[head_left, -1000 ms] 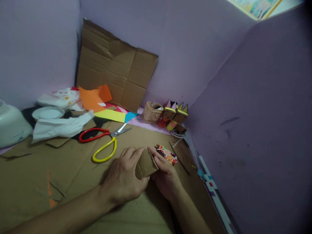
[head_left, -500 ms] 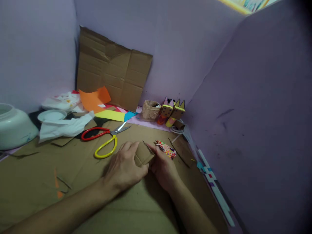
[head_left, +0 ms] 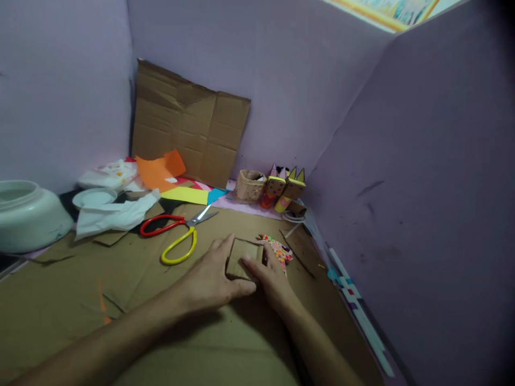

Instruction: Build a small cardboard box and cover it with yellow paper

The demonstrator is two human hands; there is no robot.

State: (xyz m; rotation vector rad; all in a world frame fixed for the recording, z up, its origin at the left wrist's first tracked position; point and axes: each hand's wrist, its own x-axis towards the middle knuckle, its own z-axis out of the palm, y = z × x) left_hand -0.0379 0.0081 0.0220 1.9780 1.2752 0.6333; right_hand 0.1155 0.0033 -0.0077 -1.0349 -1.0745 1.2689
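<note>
Between my two hands is a small cardboard box [head_left: 240, 256], held just above the cardboard sheet [head_left: 193, 343] that covers the work surface. My left hand [head_left: 215, 276] grips its left side, thumb along the near edge. My right hand [head_left: 271, 276] holds the right side, its thumb lying on the top face. The fingers behind the box are hidden. Just beyond my right hand lies a piece of flower-patterned paper [head_left: 281, 251], partly covered by it. Scissors [head_left: 192, 221] with one red and one yellow handle lie opened to the left of the box.
At the back stand a small woven-look basket [head_left: 250, 187] and two cardboard animal figures [head_left: 285, 187]. Coloured paper [head_left: 161, 170], white tissue [head_left: 116, 213] and a pale pot [head_left: 32, 217] are on the left. A cardboard panel [head_left: 191, 123] leans on the wall.
The box has turned so a flat face points up. My right thumb has moved onto that face, and my left thumb has slid along its near edge. The view has shifted slightly.
</note>
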